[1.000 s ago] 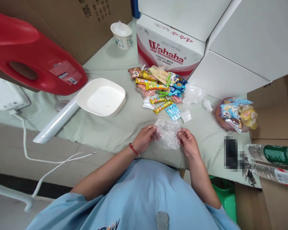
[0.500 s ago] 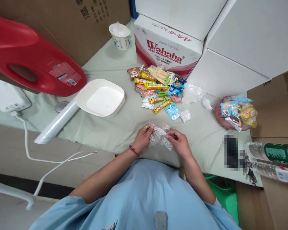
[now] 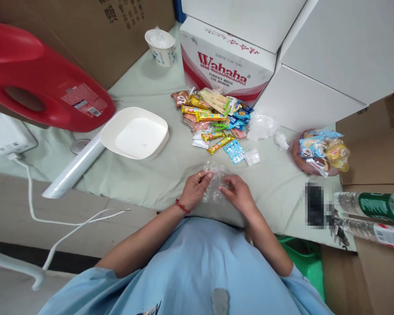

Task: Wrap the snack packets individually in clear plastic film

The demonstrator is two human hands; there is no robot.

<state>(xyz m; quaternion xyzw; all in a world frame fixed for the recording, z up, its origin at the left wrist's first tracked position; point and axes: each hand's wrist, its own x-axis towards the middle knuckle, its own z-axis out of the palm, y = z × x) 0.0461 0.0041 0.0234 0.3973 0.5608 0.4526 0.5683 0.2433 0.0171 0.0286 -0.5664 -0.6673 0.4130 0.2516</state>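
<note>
A crumpled piece of thin clear plastic (image 3: pixel 214 192), perhaps a small bag, is held over the front of the table. My left hand (image 3: pixel 194 189) pinches its left side between thumb and fingers. At the other side is my right hand (image 3: pixel 238 193), thumb and forefinger apart, close against the plastic; whether they touch it I cannot tell. Beyond both hands lies a pile of wrapped snacks (image 3: pixel 213 116) in yellow, blue and pink wrappers. A blue packet (image 3: pixel 234 152) and a small clear wrapper (image 3: pixel 251 157) lie nearest to my right hand.
Left stand a white bowl (image 3: pixel 156 151), a plastic film roll (image 3: pixel 74 168) and a red jug (image 3: pixel 49 83). A paper cup (image 3: pixel 164 57) and a Wahaba-printed carton (image 3: pixel 223 65) are behind. Right are a brown bowl (image 3: pixel 298 159) of snacks, crumpled plastic (image 3: pixel 262 127) and bottles (image 3: pixel 377 205).
My right hand's thumb and forefinger, pinched on the plastic before, are now apart. The plastic looks more spread out. My left hand keeps its pinch.
</note>
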